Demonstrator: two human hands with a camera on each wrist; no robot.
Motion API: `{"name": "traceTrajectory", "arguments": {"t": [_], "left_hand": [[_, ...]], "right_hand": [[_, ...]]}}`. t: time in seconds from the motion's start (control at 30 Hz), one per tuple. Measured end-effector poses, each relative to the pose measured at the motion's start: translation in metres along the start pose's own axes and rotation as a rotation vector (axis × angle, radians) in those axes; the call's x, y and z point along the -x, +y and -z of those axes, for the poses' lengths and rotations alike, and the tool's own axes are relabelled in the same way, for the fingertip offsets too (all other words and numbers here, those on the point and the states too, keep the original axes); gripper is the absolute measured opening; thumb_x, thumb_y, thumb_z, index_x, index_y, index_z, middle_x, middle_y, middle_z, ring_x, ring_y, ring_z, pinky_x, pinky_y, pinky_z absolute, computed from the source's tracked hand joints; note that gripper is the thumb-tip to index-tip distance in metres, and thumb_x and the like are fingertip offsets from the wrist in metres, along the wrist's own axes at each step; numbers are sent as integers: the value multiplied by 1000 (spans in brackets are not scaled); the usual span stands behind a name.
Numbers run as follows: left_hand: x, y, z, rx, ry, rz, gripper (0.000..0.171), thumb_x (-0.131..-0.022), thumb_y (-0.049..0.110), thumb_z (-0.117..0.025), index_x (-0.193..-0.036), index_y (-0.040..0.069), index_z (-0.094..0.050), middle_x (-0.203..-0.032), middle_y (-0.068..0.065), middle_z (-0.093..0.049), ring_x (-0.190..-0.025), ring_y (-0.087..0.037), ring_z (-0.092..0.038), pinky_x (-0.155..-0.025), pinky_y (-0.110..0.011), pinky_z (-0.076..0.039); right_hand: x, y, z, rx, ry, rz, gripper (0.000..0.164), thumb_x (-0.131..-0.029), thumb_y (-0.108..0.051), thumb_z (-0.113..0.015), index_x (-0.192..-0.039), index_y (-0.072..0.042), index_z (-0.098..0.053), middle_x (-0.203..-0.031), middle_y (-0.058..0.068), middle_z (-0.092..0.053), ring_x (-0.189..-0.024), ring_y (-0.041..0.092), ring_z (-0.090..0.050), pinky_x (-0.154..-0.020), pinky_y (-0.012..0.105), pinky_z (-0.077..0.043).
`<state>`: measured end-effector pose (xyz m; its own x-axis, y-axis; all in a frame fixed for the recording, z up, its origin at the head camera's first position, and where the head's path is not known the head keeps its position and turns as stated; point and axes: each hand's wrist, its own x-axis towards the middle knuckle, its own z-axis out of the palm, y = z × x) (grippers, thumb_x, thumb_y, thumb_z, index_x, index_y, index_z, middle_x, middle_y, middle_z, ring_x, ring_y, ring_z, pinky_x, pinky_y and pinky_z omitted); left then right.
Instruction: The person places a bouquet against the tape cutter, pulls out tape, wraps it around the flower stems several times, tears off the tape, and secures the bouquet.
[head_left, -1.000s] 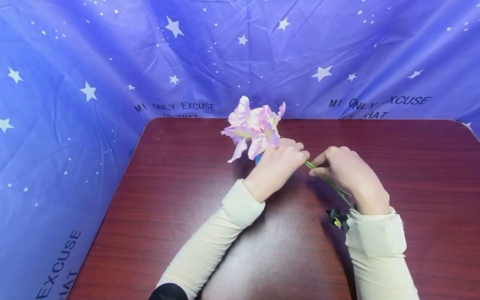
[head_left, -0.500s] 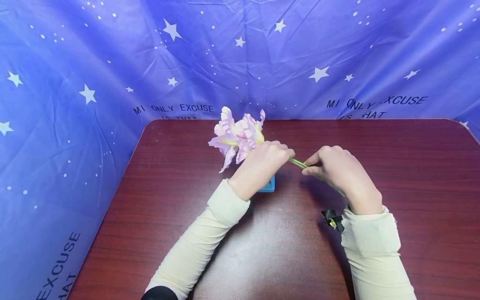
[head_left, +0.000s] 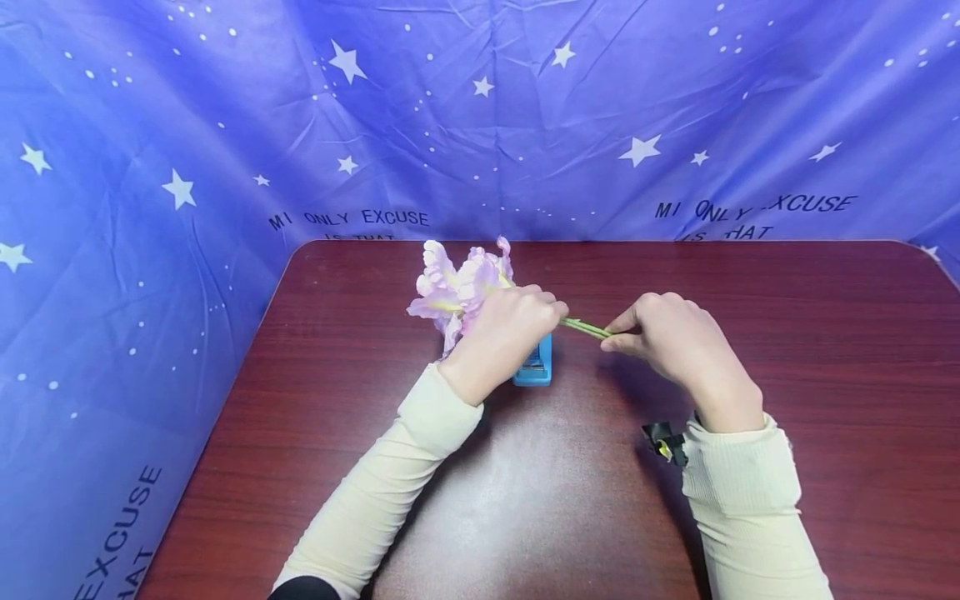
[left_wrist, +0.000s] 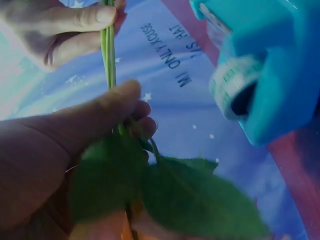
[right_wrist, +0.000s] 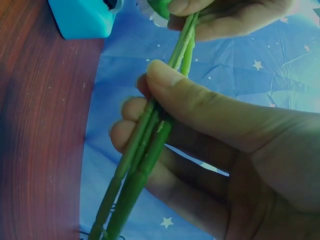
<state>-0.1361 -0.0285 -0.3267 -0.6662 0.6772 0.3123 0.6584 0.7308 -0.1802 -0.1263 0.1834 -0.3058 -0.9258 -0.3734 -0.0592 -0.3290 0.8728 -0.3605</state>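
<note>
Pink-and-lilac artificial flowers (head_left: 457, 287) lean left above the table in the head view. Just below the blooms, my left hand (head_left: 510, 329) pinches their bundled green stems (head_left: 585, 327) between thumb and fingers. Green leaves (left_wrist: 195, 200) hang beside that grip in the left wrist view. Farther down the bundle, my right hand (head_left: 678, 346) pinches the stems with thumb and fingertips; several stems (right_wrist: 145, 150) lie side by side there. A blue tape dispenser (head_left: 534, 367) stands under my left hand, partly hidden by it. Its tape roll (left_wrist: 232, 82) shows in the left wrist view.
The dark red wooden table (head_left: 847, 375) has rounded far corners. A blue star-printed cloth (head_left: 480, 150) hangs behind it and along the left side. A small black-and-yellow object (head_left: 665, 444) sits by the right cuff.
My left hand and the blooms have moved left and a little nearer, uncovering more of the tape dispenser. My right hand has shifted slightly left, and a longer stretch of stem shows between the hands.
</note>
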Motion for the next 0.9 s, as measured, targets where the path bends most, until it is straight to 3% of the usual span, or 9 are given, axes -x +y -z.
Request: {"name": "traceTrajectory", "arguments": {"t": [0.27, 0.4, 0.9], "left_hand": [[8, -9, -1, -1, 57, 11, 2, -89, 23, -73, -87, 22, -74, -78, 9, -70, -75, -12, -66, -64, -30, -52], [12, -12, 0, -10, 60, 4, 7, -89, 18, -72, -90, 23, -77, -80, 10, -72, -75, -12, -66, -63, -29, -52], [32, -21, 2, -18, 103, -81, 22, -86, 3, -70, -76, 23, -72, -64, 7, -66, -59, -12, -54, -55, -27, -45]], "right_hand": [[-1, -1, -1, 16, 0, 17, 11, -82, -23, -80, -92, -18, -82, -85, 2, -77, -79, 28, -71, -69, 52, -51], [-2, -3, -2, 12, 5, 28, 11, -82, -23, -80, -92, -19, -82, -86, 2, -77, -79, 27, -71, -68, 52, -51], [-4, -11, -6, -2, -32, 28, 12, -84, -26, -79, -95, -21, -82, -89, 0, -77, -81, 25, -70, -68, 51, -52]]}}
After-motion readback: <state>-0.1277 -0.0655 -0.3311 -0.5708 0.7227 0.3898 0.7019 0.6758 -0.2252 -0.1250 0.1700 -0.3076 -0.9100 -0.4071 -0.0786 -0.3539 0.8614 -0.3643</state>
